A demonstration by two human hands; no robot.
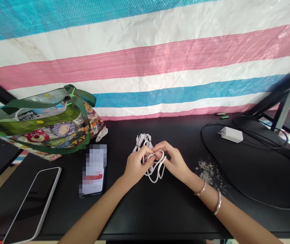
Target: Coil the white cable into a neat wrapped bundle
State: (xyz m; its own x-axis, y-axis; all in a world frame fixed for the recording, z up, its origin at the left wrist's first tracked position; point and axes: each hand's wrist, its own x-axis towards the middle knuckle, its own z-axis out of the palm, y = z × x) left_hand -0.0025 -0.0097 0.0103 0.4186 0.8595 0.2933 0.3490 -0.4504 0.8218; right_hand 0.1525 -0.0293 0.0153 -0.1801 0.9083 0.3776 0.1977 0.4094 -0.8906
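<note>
Fingertips of left hand (pixel 137 164) and right hand (pixel 173 160) are pinching 1 looped white cable (pixel 157 167), nearly closed; tied cables (pixel 142 139) are lying just beyond.

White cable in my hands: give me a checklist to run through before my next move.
1. White cable gripped by left hand and right hand: ok.
2. Its loops pulled tight: not ok, they droop below the fingers.
3. Its ends found: cannot tell, fingers and loops obscure them.
4. Lit phone apart from hands: ok.
5. Tabletop free of crumbs: not ok, some lie by the right forearm.
</note>
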